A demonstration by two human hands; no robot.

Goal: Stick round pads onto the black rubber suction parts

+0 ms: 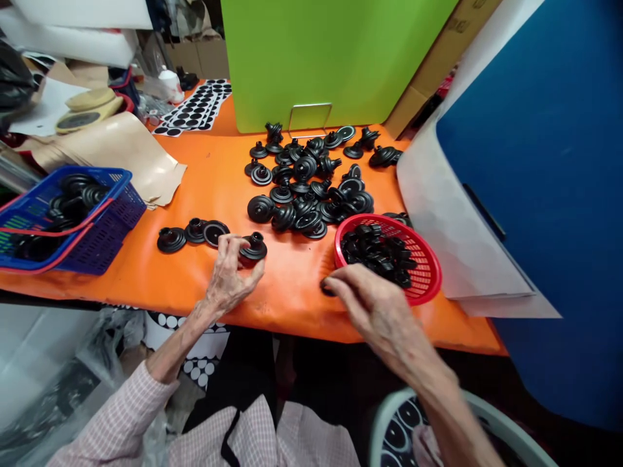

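Note:
My left hand (230, 272) grips a round black stepped disc part (254, 249) by its rim, its short neck pointing up. In a pinch, my right hand (363, 292) holds a small black piece (328, 287) at the near left side of a red plastic basket (428, 259). Several small black pieces (377, 251) lie inside that basket. Just left of my left hand, a few similar black discs stand in a row, among them a disc with its flat side showing (215, 233). Beyond both hands spreads a heap of black disc parts (306, 188).
An orange-covered table (204, 175) carries everything. At left stands a blue basket (104, 243) with black parts, near brown paper (126, 152) and sticker sheets (195, 107). A green board (335, 58) rises behind; a blue panel (549, 162) flanks the right. Below right sits a pale tub (382, 421).

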